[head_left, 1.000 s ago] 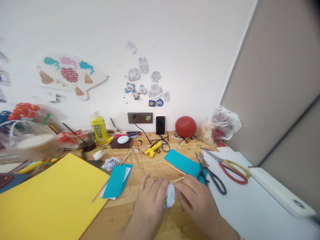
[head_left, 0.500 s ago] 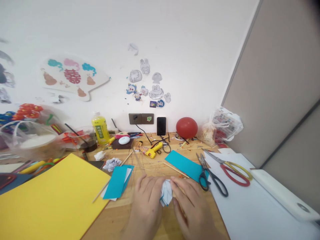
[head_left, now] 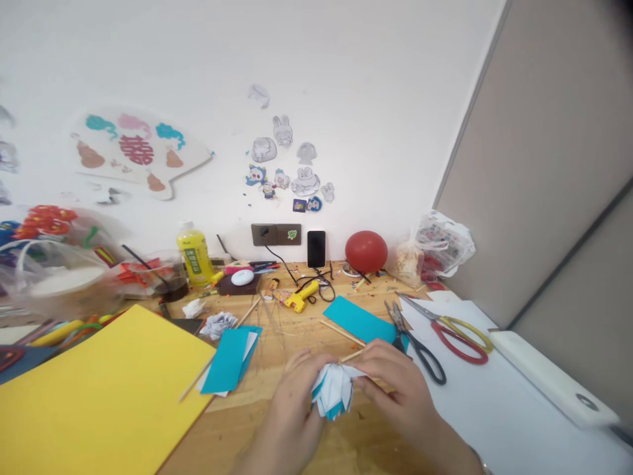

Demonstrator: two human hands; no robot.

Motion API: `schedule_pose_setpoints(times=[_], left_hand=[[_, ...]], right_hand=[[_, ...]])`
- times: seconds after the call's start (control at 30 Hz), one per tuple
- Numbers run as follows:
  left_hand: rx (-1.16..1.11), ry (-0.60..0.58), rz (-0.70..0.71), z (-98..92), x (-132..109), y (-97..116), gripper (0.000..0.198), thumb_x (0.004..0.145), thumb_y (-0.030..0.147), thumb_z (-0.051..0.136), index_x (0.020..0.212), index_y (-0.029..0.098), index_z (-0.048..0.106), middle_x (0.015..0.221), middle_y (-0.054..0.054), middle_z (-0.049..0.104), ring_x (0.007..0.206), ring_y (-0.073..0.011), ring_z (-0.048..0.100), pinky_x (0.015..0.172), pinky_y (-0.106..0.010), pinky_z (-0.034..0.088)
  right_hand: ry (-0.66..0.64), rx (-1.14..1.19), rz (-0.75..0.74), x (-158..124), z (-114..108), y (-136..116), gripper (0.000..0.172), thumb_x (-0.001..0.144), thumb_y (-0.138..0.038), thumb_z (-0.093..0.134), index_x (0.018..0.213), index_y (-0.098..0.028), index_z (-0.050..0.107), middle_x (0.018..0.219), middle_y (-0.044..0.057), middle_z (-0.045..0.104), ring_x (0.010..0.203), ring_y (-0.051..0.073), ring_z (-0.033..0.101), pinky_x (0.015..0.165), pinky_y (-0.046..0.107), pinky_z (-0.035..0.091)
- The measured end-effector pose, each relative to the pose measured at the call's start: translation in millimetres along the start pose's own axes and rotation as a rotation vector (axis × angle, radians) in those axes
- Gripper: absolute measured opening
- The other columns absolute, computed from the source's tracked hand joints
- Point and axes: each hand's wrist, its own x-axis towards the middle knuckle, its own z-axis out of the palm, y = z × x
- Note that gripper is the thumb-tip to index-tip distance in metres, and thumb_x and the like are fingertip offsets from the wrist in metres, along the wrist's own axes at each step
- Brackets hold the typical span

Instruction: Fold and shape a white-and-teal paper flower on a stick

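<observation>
Between my two hands, low over the wooden table (head_left: 247, 429), is a folded paper flower (head_left: 335, 390) in white and blue, with layered petals. My left hand (head_left: 295, 399) is wrapped round its left side, thumb below and fingers behind. With thumb and forefinger, my right hand (head_left: 395, 382) pinches a white petal tip on the flower's right. Just beyond my hands lie a thin wooden stick (head_left: 341, 333) and a blue paper sheet (head_left: 359, 320). Black-handled scissors (head_left: 418, 346) rest right of my right hand. Folded blue paper pieces (head_left: 230, 359) lie to the left.
Yellow card (head_left: 99, 396) covers the left side; white sheets (head_left: 494, 409) and red-and-yellow-handled scissors (head_left: 459, 333) lie right. Towards the wall are a yellow glue gun (head_left: 301, 297), a crumpled white paper flower (head_left: 218, 324), a drink bottle (head_left: 195, 254), a phone (head_left: 316, 249) and a red balloon (head_left: 366, 251).
My hands have opened outwards around the paper flower, so more of its petals show. My right hand has shifted right and up, now pinching a petal tip. The view has turned slightly.
</observation>
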Motion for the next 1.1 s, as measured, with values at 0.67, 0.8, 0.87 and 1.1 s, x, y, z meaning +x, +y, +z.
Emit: schedule_pose_setpoints(times=[0.67, 0.8, 0.87, 1.1], left_hand=[[-0.343, -0.112, -0.397, 1.3, 6, -1, 0.038, 0.058, 0.004, 0.044, 0.088, 0.018, 0.063, 0.088, -0.002, 0.071, 0.083, -0.0176, 0.064, 0.075, -0.025, 0.05], [-0.383, -0.135, -0.435, 0.9, 8, -1, 0.039, 0.057, 0.004, 0.044, 0.088, 0.017, 0.064, 0.09, -0.003, 0.071, 0.084, -0.0182, 0.064, 0.075, -0.026, 0.049], [-0.365, -0.128, -0.441, 0.9, 8, -1, 0.037, 0.058, 0.004, 0.045, 0.087, 0.017, 0.064, 0.088, -0.003, 0.071, 0.082, -0.0185, 0.064, 0.075, -0.027, 0.049], [-0.266, -0.111, -0.45, 2.4, 8, -4, 0.034, 0.06, 0.006, 0.045, 0.086, 0.017, 0.063, 0.087, -0.004, 0.072, 0.082, -0.02, 0.064, 0.075, -0.03, 0.05]], right_hand=[[-0.065, 0.066, 0.103, 8, -5, 0, 0.026, 0.088, -0.035, 0.048, 0.075, -0.019, 0.064, 0.076, 0.004, 0.067, 0.073, 0.016, 0.061, 0.067, 0.028, 0.048], [-0.105, 0.067, 0.122, 9, -6, 1, 0.021, 0.087, -0.032, 0.05, 0.08, -0.019, 0.064, 0.083, 0.005, 0.068, 0.078, 0.016, 0.062, 0.072, 0.028, 0.048], [-0.106, 0.021, 0.155, 7, -4, 0, 0.019, 0.087, -0.029, 0.05, 0.079, -0.019, 0.064, 0.08, 0.004, 0.068, 0.075, 0.016, 0.062, 0.068, 0.026, 0.049], [-0.028, -0.146, 0.229, 3, 7, -2, 0.021, 0.085, -0.024, 0.049, 0.07, -0.019, 0.063, 0.061, 0.0, 0.064, 0.056, 0.013, 0.059, 0.05, 0.021, 0.044]])
